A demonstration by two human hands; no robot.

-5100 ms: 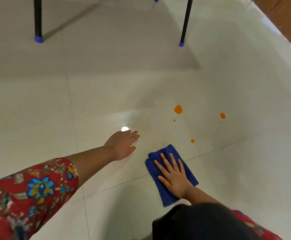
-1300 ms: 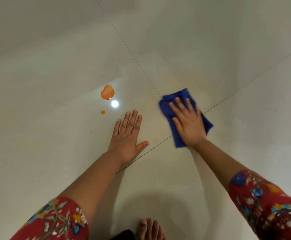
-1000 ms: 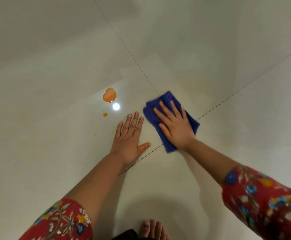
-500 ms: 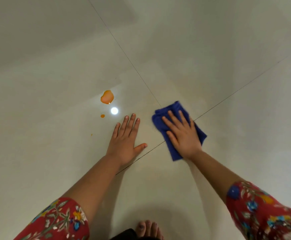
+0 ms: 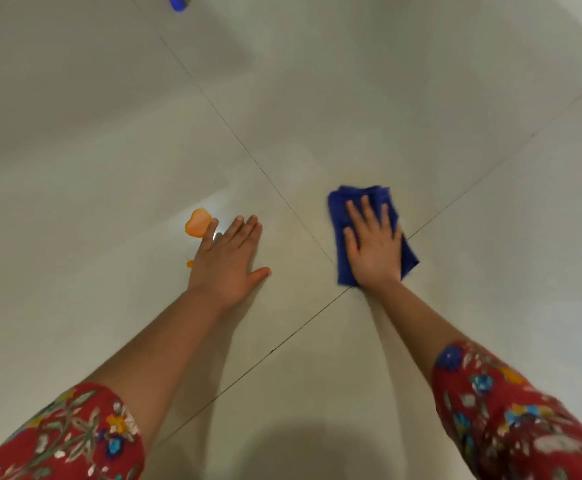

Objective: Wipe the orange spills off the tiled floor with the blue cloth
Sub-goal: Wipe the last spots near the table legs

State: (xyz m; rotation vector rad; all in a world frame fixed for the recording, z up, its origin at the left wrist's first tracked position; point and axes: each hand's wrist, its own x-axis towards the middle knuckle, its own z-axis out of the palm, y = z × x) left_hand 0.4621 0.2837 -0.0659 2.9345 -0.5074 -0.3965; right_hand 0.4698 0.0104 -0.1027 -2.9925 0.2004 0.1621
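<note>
Red floral sleeves (image 5: 511,414) (both arms), bare forearms

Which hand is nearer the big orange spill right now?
Left. The left hand lies flat with its fingertips at the edge of the big orange spill; the right hand presses the blue cloth well off to the right.

You were in what looked like a home room: large pale glossy floor tiles (image 5: 386,98), and a blue-capped furniture leg (image 5: 176,2) at the frame's top.

No readable text, labels or numbers anywhere; view slightly blurred.
</note>
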